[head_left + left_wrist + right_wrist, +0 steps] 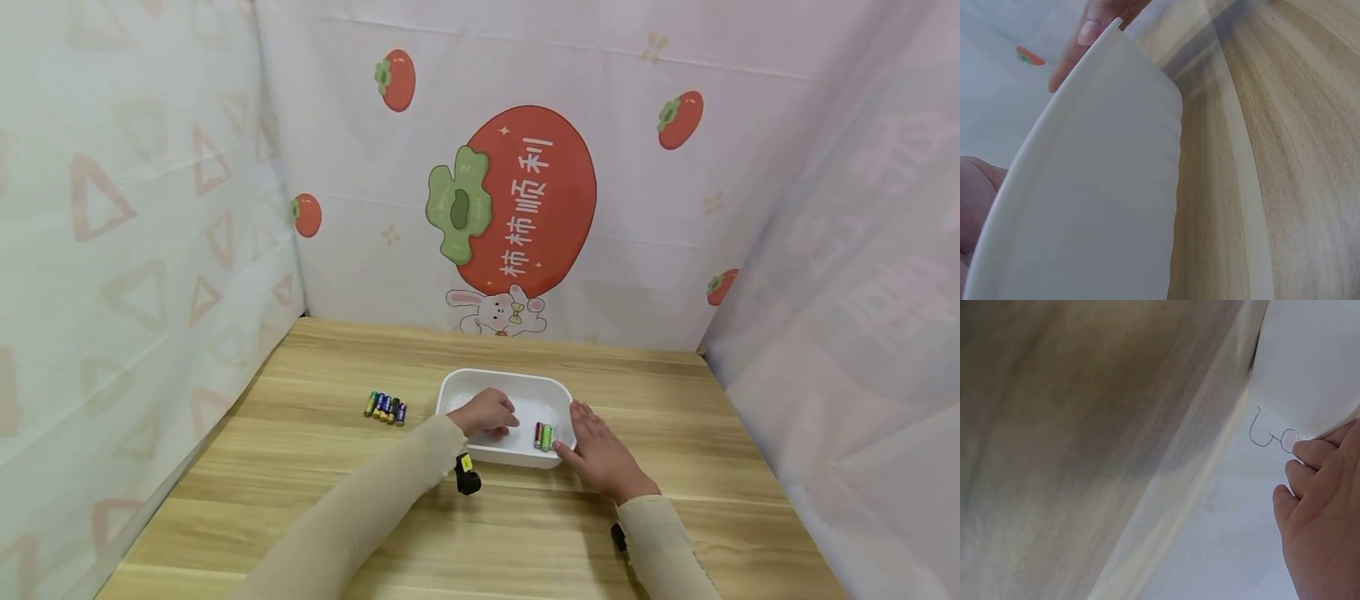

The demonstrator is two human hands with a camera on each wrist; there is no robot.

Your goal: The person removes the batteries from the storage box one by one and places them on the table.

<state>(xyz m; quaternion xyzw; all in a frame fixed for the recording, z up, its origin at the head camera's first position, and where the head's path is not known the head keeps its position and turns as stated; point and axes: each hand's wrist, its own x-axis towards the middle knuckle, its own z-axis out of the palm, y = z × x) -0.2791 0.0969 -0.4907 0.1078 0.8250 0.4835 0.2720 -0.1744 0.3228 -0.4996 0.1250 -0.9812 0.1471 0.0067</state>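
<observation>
A white tray [480,455] stands on the wooden table. My left hand [487,412] reaches over its front left side, fingers bent above the tray floor; whether they hold anything is hidden. Inside the tray's right end lie a red battery [538,435], a green battery [547,437] and a pale one [555,433], side by side. With the thumb over the rim and the fingers along the outside, my right hand [603,454] holds the tray's right end. The tray's outer wall [1104,169] fills much of the left wrist view.
To the left of the tray, several batteries [386,408] lie in a row on the wooden table [300,483]. Printed cloth walls [360,150] enclose the table at the back and both sides. Small black cameras [468,477] sit at the wrists.
</observation>
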